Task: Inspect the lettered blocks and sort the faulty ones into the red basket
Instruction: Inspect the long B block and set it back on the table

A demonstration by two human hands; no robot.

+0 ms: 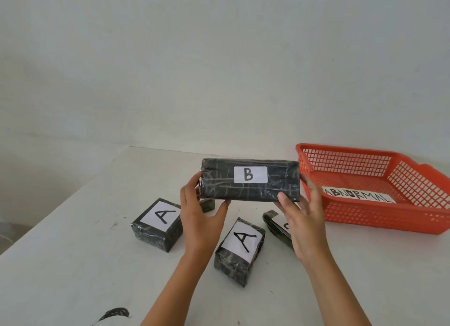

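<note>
A long black block (219,182) with a white label reading B is held up above the table, label facing me. My left hand (202,218) grips its left end and my right hand (304,218) grips its right end. Below on the table lie two black blocks labelled A, one at the left (157,224) and one in the middle (239,247). A third black block (275,222) lies partly hidden behind my right hand; its letter cannot be read. A small dark block (207,205) peeks out behind my left hand. The red basket (365,218) stands at the right.
The basket holds a paper strip reading ABNORMAL (358,194) and no blocks that I can see. The white table (73,265) ends at a pale wall behind. A black scrap (114,314) lies near the table's front edge at the left.
</note>
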